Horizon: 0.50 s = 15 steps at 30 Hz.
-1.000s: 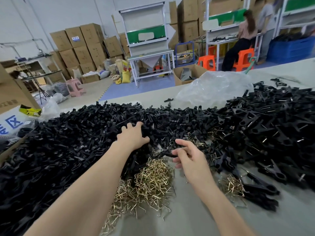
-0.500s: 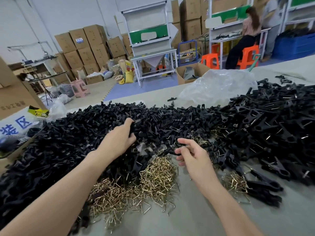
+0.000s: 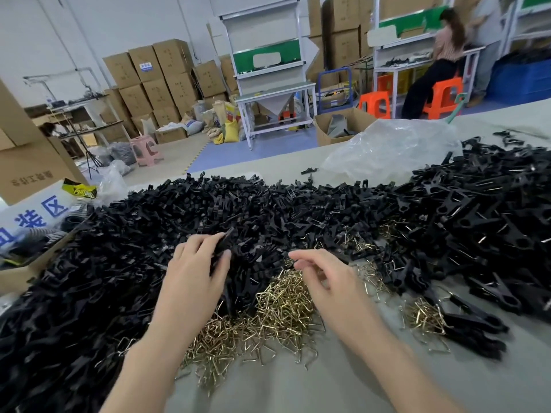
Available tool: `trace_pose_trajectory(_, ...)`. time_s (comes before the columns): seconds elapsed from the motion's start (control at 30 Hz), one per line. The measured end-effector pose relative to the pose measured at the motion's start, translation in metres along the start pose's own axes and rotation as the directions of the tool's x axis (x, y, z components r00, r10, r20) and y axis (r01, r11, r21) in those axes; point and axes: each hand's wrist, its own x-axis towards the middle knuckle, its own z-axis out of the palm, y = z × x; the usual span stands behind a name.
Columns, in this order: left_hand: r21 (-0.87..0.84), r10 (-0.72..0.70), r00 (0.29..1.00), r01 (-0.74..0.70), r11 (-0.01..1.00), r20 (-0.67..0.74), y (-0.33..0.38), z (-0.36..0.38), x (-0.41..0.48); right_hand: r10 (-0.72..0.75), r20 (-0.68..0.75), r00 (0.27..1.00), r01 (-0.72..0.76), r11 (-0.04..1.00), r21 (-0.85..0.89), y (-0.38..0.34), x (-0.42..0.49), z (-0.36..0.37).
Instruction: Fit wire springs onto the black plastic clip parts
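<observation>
Left hand (image 3: 193, 272) pinches one black clip part (image 3: 224, 241), long axis pointing away and rightward. Right hand (image 3: 325, 278), fingers loosely curled, contents not discernible, hovers directly over the wire springs (image 3: 283, 308), nearer them than the left.

- Premises are operating as a small factory assembly workshop with stock storage.
- Black plastic clip parts (image 3: 208, 210) and wire springs (image 3: 283, 305) are lying in bulk heaps across a long work table (image 3: 283, 391).
- Cardboard cartons (image 3: 155, 76) are standing stacked along the wall.
- A person (image 3: 447, 43) is sitting on an orange stool (image 3: 441, 96) at a shelved workbench (image 3: 402, 65).
</observation>
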Motion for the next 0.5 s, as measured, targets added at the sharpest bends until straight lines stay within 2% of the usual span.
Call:
trace_pose_trajectory(0.13, -0.085, 0.042, 0.993, -0.052, 0.995, -0.114, 0.024, 0.010, -0.034, -0.120, 0.112, 0.986, 0.135, 0.981, -0.137, -0.011, -0.007, 0.004)
trace_pose_trajectory(0.27, -0.137, 0.188, 0.981, -0.192, 0.972, -0.043, 0.047, 0.018, -0.053, -0.167, 0.131, 0.977, 0.177, 0.982, -0.071, -0.022, -0.011, 0.012)
trace_pose_trajectory(0.4, -0.203, 0.197, 0.980, -0.190, 0.961, 0.014, 0.053, 0.017, -0.056, -0.070, 0.047, 0.996, 0.065, 0.993, 0.099, -0.027, -0.011, 0.016)
trace_pose_trajectory(0.5, -0.230, 0.209, 0.976, -0.188, 0.955, 0.068, 0.054, 0.017, -0.060, 0.008, 0.067, 0.998, -0.024, 0.968, 0.248, -0.030, -0.012, 0.017)
